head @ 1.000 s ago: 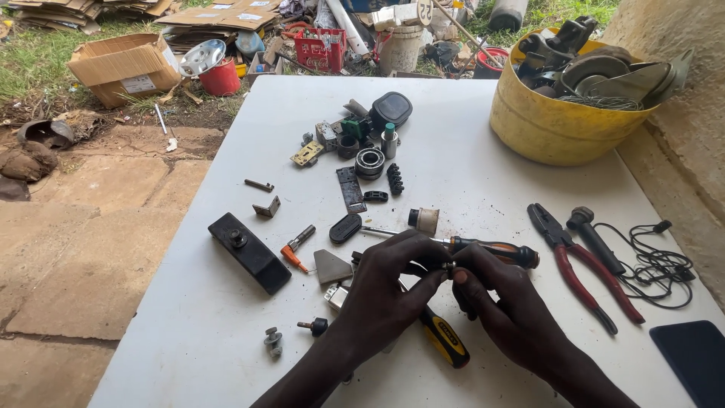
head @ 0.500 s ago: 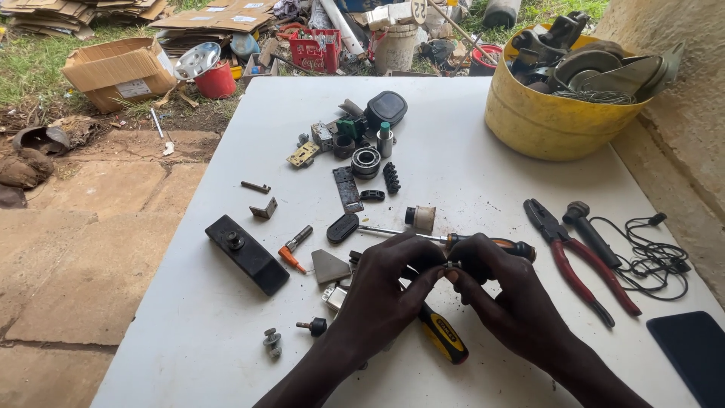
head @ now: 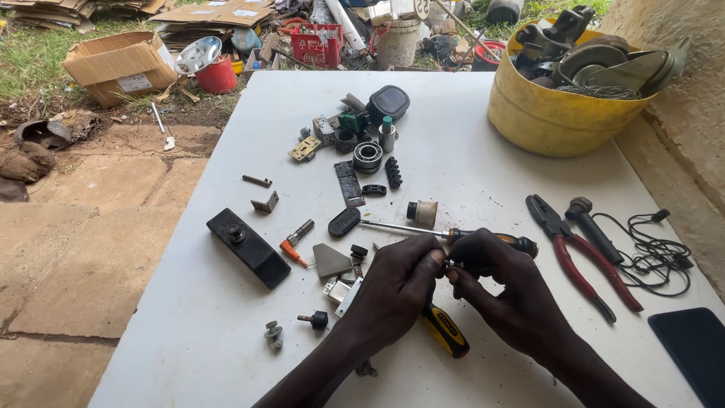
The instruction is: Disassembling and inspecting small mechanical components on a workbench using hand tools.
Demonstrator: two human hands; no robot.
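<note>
I see my left hand (head: 396,291) and right hand (head: 502,291) pinching one small dark part (head: 451,264) between their fingertips. A screwdriver (head: 453,236) lies just beyond the grip, a yellow-handled tool (head: 445,331) under it, pliers (head: 578,253) to its right.

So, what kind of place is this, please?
Probably an outdoor repair spot in a yard. A white table stands on paving by grass, strewn with small parts, red-handled pliers and a screwdriver. Behind it lies scrap: cardboard boxes and a yellow tub of metal pieces.
</note>
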